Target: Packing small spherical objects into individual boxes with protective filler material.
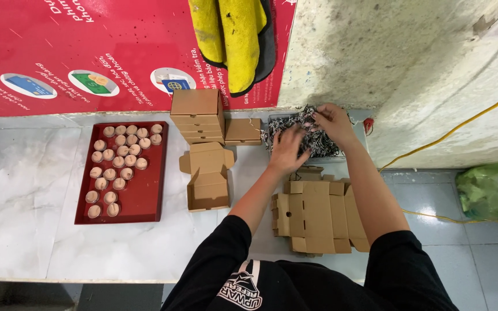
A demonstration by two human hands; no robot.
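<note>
Hands work the grey-black shredded paper filling (312,135) at the bench's far edge: right hand (334,122) pinches strands at the pile's top, left hand (288,151) lies spread, fingers apart, on its near-left side, flat brown cardboard box blanks (317,216) lying nearer the body.

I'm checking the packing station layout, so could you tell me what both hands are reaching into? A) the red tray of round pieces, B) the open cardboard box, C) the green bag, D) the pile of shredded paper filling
D: the left hand and right hand are both in the dark shredded paper filling, away from the red tray.
</note>
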